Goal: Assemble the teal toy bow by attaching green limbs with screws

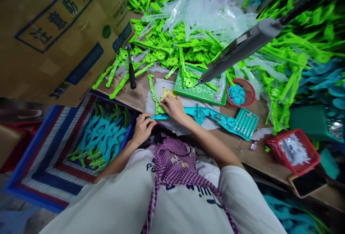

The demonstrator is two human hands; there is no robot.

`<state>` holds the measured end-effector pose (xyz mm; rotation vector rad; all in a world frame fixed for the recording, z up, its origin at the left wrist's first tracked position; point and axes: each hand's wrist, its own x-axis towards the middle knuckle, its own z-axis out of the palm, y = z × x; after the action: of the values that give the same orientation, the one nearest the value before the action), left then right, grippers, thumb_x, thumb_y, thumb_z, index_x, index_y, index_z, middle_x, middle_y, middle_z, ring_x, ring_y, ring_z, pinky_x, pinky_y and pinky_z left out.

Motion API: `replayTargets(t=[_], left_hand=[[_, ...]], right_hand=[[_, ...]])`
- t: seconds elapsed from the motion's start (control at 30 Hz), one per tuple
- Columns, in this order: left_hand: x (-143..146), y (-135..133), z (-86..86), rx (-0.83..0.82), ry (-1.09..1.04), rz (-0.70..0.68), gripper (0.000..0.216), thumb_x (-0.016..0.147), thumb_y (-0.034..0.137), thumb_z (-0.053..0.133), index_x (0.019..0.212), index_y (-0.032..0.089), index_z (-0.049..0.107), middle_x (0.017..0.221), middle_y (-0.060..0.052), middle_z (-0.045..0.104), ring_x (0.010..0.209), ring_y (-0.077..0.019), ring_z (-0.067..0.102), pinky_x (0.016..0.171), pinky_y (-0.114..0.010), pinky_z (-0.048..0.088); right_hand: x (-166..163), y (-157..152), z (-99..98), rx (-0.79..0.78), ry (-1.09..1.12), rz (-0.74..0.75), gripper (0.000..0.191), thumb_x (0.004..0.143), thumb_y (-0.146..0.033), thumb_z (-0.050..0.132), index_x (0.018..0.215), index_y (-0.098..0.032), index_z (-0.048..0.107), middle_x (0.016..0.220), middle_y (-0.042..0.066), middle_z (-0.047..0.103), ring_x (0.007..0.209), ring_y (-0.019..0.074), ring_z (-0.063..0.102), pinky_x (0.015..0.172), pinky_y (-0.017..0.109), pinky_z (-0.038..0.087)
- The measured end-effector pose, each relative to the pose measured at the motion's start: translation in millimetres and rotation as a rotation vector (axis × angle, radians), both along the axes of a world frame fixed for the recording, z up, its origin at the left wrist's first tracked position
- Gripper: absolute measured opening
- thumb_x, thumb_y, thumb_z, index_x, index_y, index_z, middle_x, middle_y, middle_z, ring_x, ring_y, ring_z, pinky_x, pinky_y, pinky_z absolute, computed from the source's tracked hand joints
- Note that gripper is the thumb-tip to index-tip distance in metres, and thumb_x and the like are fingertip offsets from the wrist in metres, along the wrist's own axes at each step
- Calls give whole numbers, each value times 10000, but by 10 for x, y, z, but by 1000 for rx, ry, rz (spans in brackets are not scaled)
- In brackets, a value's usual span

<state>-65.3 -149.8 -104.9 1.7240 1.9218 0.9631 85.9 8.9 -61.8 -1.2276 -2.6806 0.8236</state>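
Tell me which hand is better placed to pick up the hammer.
Probably the left. The hammer lies up and to the left on the table, on the side of the left hand. The right hand presses on the green strip and the teal part.

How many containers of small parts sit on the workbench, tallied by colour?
Green tray: 1
Teal tray: 1
Red round basket: 1
Red rectangular basket: 1
Total: 4
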Motion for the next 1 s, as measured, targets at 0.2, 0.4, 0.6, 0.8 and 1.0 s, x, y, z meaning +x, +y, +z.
replayTargets(t=[0.2,0.4,0.6,0.8,1.0], left_hand=[[-37,12,266,85,45,-3,183,955,333,606,868,220,722,1128,-80,638,1148,-241,588,1025,-418,479],[-124,278,660,40,-89,-143,225,986,392,570,989,218,713,872,-23,720,797,-156,671,784,-266,544],[-306,402,707,-31,-125,-253,200,982,352,583,933,215,720,869,-9,746,787,-157,692,774,-256,536],[-176,397,574,-59,-51,-328,201,970,297,553,949,212,734,915,-51,750,869,-199,711,819,-304,556],[-185,386,649,-62,-266,-115,150,899,306,624,869,205,731,816,-22,746,745,-163,688,728,-272,555]], right_hand=[[307,-438,302,-12,224,-43,428,1017,-466,457,1339,-219,592,1368,137,623,1287,278,540,1054,452,322],[328,-684,462,-286,402,-29,360,1014,-463,454,1195,-227,658,1034,64,742,896,193,669,806,311,483],[663,-367,497,-78,246,-246,282,997,-410,505,927,-218,700,866,62,713,782,200,647,758,325,461],[338,-579,560,123,187,-117,373,1010,-300,438,1347,-245,590,1394,145,597,1378,300,483,1162,531,275],[-86,-559,462,-353,271,-43,398,1021,-435,417,1280,-212,622,1017,91,742,939,219,678,822,333,495]])
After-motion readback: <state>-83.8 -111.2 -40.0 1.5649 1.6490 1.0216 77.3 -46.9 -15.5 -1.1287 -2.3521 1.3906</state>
